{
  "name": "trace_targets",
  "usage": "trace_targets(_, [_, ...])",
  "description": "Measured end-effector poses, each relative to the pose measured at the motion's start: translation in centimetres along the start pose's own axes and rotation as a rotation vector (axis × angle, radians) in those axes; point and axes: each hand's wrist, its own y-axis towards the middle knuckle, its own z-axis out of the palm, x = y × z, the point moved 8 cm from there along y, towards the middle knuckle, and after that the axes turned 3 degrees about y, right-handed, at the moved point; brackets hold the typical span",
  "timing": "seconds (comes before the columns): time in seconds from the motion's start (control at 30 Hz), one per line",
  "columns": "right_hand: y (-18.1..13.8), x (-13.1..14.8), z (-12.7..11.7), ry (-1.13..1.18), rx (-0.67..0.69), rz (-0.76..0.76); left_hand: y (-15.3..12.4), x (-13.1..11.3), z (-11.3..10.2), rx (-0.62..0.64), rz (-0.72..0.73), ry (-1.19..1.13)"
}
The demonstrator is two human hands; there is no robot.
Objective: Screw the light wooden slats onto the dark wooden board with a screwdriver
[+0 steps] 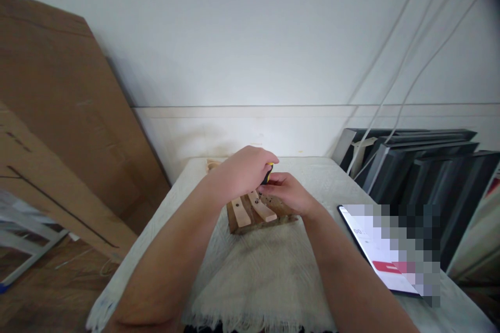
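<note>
Between my hands is a small tool with a black-and-yellow handle [267, 174] that looks like a screwdriver; its tip is hidden. My left hand [250, 166] is closed over the upper part of the handle, with its back toward me. Lower down, the fingers of my right hand [287, 191] are bent together at the tool's lower part, and what they pinch cannot be made out. Beneath both hands lies a dark brown wooden block [255, 226]. Two pale wooden strips with holes rest on it, a left strip [241, 213] and a right strip [263, 210].
A pale fringed cloth [253, 276] covers the table. Behind my left hand is a pale wooden piece [213, 164]. A tablet or phone [380, 255] lies at the right. Dark panels [422, 166] lean on the wall, and a large cardboard box [70, 99] stands at left.
</note>
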Motion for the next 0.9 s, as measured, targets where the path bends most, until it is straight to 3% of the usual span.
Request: trace_targets(0.9, [0.14,-0.31,-0.19,-0.117,0.041,-0.034,0.01,-0.29,0.44,0.079,-0.048,0.032])
